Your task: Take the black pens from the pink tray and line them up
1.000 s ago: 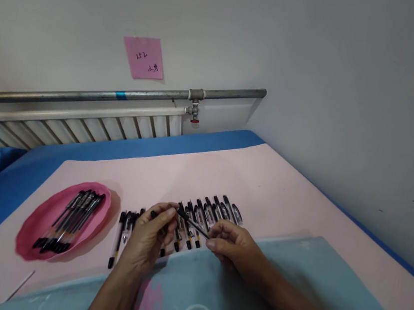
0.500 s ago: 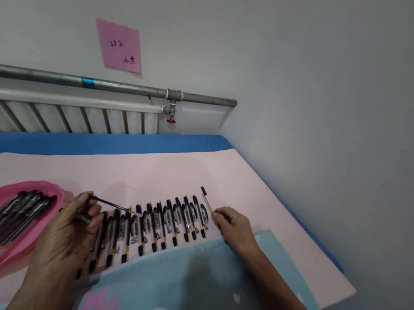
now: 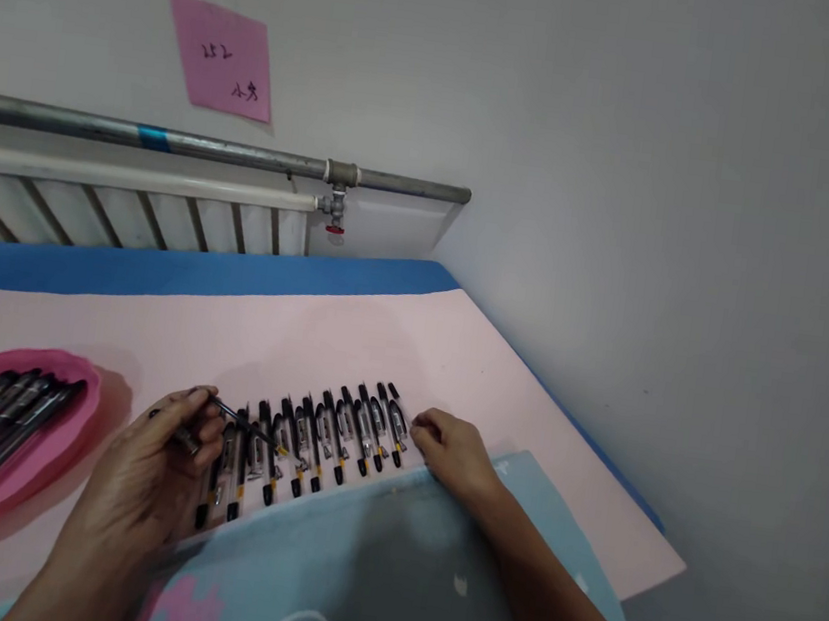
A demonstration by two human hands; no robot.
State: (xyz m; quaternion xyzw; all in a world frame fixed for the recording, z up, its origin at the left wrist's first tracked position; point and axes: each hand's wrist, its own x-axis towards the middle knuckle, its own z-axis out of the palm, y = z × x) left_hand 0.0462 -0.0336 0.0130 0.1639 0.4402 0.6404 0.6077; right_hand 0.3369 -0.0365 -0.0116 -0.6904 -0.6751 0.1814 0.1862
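Note:
My left hand (image 3: 158, 465) pinches a thin dark pen refill (image 3: 250, 422), its yellowish tip pointing right and down over the row. A dark cylindrical piece (image 3: 185, 440) also shows between its curled fingers; its kind is unclear. Across the pink sheet lies a slanted row of clear-bodied pens (image 3: 325, 425) with black ends, and separate black caps (image 3: 398, 419) lie among them. At the row's right end my right hand (image 3: 452, 448) is closed on the lower part of a pale pen barrel with a black end (image 3: 394, 390); its fingers partly hide it.
A pink basin (image 3: 90, 402) on the left holds several more pens. Pink sheeting (image 3: 523, 415) covers the blue tabletop (image 3: 237, 279). A light-blue patterned cover (image 3: 354, 555) lies in front of me. Behind are a radiator (image 3: 169, 220), a pipe (image 3: 400, 184) and walls.
My right hand has brought the pale barrel leftward, close to the end of the row. My left hand still holds the refill, now tilted more steeply downward. The camera view has shifted slightly.

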